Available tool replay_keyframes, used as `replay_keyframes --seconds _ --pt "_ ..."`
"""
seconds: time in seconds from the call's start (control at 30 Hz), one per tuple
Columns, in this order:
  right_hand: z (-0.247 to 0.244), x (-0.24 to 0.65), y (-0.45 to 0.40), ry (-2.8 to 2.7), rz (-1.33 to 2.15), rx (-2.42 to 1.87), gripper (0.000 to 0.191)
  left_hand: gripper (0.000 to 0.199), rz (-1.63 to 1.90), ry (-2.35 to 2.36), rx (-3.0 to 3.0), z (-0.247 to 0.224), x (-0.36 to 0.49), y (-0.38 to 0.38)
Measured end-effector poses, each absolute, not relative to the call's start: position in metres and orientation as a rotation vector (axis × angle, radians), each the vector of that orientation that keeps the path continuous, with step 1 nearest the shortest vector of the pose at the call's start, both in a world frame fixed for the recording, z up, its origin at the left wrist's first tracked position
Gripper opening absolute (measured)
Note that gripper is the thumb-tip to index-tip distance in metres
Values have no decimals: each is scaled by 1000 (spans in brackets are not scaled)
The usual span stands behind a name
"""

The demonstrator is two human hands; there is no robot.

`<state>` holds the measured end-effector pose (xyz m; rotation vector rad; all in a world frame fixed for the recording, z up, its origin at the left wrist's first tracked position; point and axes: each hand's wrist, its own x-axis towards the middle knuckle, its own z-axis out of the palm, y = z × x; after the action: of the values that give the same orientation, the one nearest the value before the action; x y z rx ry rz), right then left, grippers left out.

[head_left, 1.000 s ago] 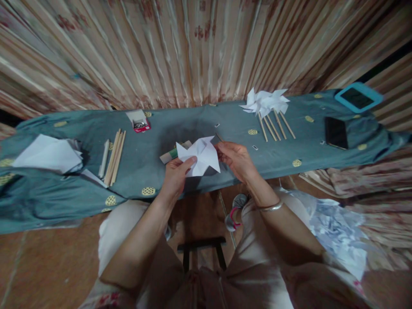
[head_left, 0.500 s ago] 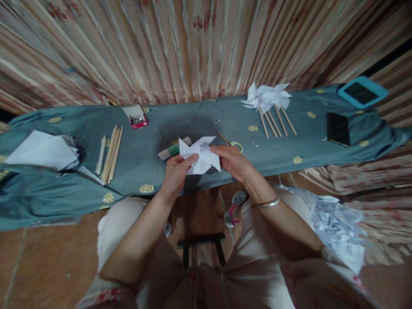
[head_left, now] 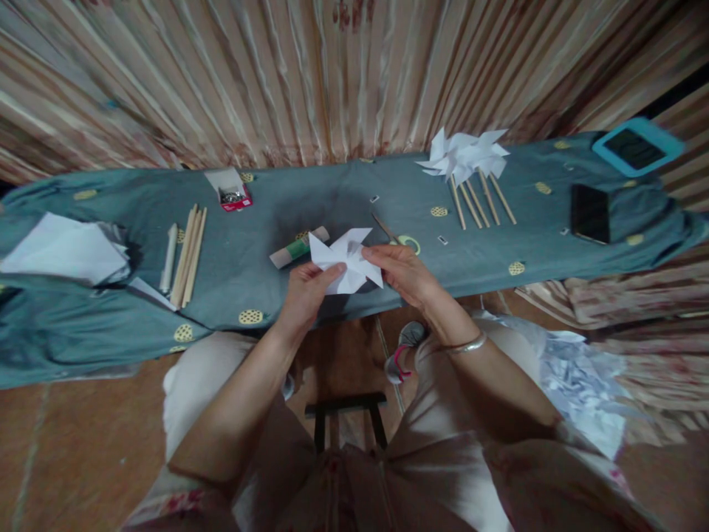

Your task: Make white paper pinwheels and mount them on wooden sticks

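Observation:
A white paper pinwheel (head_left: 348, 267) with pointed blades is held over the near edge of the cloth-covered table. My left hand (head_left: 306, 297) pinches its left side, thumb on top and fingers beneath. At the right, my right hand (head_left: 403, 272) has thumb and fingertips closed on the blade near the centre. Just behind the pinwheel lies a green and white glue stick (head_left: 299, 248). Scissors (head_left: 407, 242) with pale green handles rest beyond my right hand. Whatever lies under my fingertips is hidden.
Finished pinwheels (head_left: 462, 157) on sticks lie at the back right, near a black phone (head_left: 590, 213) and a blue-framed tablet (head_left: 636, 146). Leftward are a small red box (head_left: 235, 193) of metal pieces, wooden sticks (head_left: 188, 258), a white tube (head_left: 169, 258) and paper sheets (head_left: 63, 247).
The view has shifted slightly, so the table sits a little higher. Both hands keep hold of the pinwheel in nearly the same pose.

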<state>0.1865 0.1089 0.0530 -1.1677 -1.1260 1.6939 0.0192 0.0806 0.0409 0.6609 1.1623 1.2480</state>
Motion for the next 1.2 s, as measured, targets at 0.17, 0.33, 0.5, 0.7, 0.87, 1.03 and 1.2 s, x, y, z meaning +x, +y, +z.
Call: replay_keyframes --seconds 0.17,0.33,0.5,0.7,0.87,1.03,1.2 --pt "48 186 109 -1105 1684 -1181 53 33 1271 1172 645 45 21 81" --pt "47 187 108 -1164 1650 -1219 52 34 1306 1177 664 42 21 82" --pt "46 186 106 -1262 1624 -1205 53 32 1311 1161 688 40 20 82" --pt "43 186 107 -1399 1523 -1297 63 33 1301 1187 694 39 20 81" --pt "43 185 105 -1479 1493 -1243 63 32 1304 1163 720 38 21 80" --pt "37 186 105 -1508 1419 -1261 62 34 1292 1194 728 38 21 80" --pt "35 187 105 -1561 1343 -1285 62 33 1285 1179 732 36 20 79"
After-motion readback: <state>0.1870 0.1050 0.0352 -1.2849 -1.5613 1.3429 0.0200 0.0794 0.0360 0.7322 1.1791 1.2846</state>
